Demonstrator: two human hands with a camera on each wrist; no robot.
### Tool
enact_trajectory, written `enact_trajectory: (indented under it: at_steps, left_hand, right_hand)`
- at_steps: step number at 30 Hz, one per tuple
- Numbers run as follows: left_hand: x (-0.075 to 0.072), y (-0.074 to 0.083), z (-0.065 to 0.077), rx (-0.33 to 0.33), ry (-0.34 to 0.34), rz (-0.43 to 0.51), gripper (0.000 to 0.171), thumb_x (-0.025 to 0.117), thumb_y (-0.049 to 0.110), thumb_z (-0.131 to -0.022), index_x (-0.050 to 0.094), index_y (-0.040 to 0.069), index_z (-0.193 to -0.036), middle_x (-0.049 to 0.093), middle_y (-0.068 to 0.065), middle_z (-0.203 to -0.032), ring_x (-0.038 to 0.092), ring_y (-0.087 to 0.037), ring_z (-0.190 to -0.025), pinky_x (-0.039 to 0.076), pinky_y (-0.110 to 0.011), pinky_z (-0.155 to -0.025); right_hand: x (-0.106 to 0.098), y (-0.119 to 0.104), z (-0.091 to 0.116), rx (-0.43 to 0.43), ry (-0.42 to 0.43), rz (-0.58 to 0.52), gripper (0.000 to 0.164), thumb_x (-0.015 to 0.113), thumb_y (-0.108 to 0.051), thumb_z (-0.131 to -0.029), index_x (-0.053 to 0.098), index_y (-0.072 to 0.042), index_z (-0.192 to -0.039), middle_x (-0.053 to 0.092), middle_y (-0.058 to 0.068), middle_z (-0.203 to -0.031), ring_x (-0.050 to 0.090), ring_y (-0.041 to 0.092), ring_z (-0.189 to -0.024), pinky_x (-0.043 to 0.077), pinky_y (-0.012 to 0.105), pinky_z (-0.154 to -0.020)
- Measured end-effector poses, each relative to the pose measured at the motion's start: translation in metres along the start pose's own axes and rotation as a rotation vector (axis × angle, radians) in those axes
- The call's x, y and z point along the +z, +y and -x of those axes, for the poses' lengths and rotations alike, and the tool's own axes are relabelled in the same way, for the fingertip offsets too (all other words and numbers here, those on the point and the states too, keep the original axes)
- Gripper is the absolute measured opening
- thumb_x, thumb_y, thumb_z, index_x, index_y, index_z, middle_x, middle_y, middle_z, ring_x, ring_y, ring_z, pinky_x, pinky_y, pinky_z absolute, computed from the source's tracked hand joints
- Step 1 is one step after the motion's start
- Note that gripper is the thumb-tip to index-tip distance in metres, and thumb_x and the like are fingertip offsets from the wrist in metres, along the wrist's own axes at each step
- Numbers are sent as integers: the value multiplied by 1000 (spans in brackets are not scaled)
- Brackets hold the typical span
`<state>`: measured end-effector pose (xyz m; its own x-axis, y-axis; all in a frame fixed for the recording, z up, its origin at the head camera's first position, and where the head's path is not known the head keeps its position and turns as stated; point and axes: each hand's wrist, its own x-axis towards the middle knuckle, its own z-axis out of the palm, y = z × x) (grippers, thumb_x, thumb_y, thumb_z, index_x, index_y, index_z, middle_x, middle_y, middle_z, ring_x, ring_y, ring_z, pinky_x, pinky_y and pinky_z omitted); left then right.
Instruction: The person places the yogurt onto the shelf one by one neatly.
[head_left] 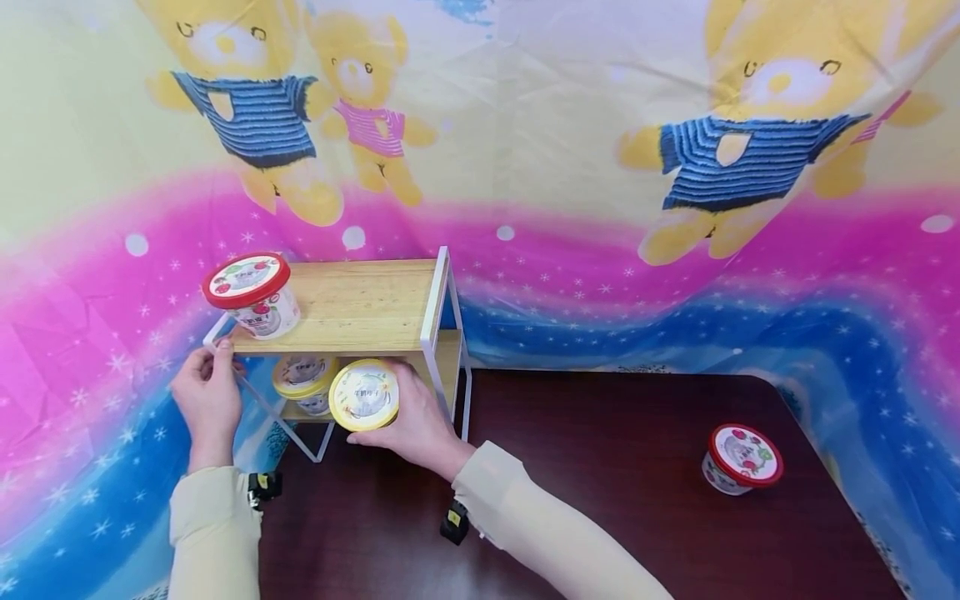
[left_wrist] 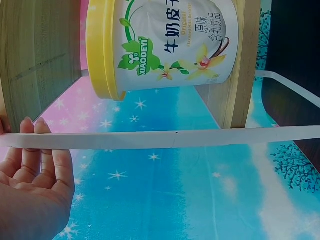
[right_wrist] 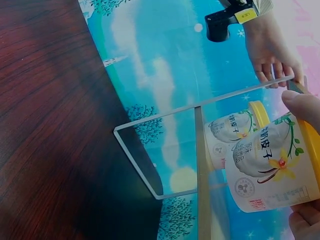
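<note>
My right hand point(head_left: 418, 417) grips a yellow-lidded tub point(head_left: 364, 395) in front of the small two-tier shelf point(head_left: 360, 300). The thumb and fingers wrap its sides near the lid, as the right wrist view shows. Another yellow-lidded tub point(left_wrist: 170, 45) stands on the lower tier, to the left of the held one. With curled fingers my left hand point(head_left: 212, 400) holds the shelf's white frame at its left front corner, by the top board. On that board, at the left end, stands a red-lidded tub point(head_left: 251, 293).
A second red-lidded tub point(head_left: 741, 458) stands at the right of the dark wooden table point(head_left: 600, 500). Behind the shelf and table hangs a cloth printed with bears point(head_left: 495, 167). The shelf's white metal side frame point(head_left: 435, 308) rises slightly above the top board.
</note>
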<state>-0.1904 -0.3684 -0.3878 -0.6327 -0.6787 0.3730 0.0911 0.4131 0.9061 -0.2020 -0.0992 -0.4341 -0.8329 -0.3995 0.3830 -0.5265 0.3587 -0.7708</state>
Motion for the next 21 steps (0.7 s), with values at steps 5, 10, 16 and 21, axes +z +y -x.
enact_trajectory:
  at_steps: [5,10,16,21]
  left_hand:
    - [0,0,0,6,0,6,29,60,37,-104,71,10,-103,64,11,-78,61,-5,-73,47,-17,-67]
    - [0,-1,0,6,0,11,28,60,36,-104,71,10,-104,65,9,-78,61,-6,-73,46,-17,-66]
    - [0,-2,-2,-5,2,9,29,60,37,-104,72,10,-105,65,10,-80,61,-5,-74,47,-17,-67]
    - [1,-3,-2,-5,-1,4,30,59,37,-104,72,10,-106,65,10,-79,61,-5,-74,47,-17,-68]
  right_hand:
    - [4,2,-2,17,30,-16,111,99,-41,-63,36,-18,-152,53,-3,-135,53,10,-116,45,29,-100]
    - [8,2,-6,61,49,-56,109,99,-40,-64,35,-22,-151,51,-6,-132,52,7,-116,46,29,-98]
    - [9,2,-15,99,61,-114,116,98,-37,-67,25,-28,-156,44,-6,-137,48,4,-122,42,28,-104]
    - [9,4,-17,130,79,-100,115,98,-39,-67,26,-26,-156,44,-4,-139,47,5,-125,40,28,-106]
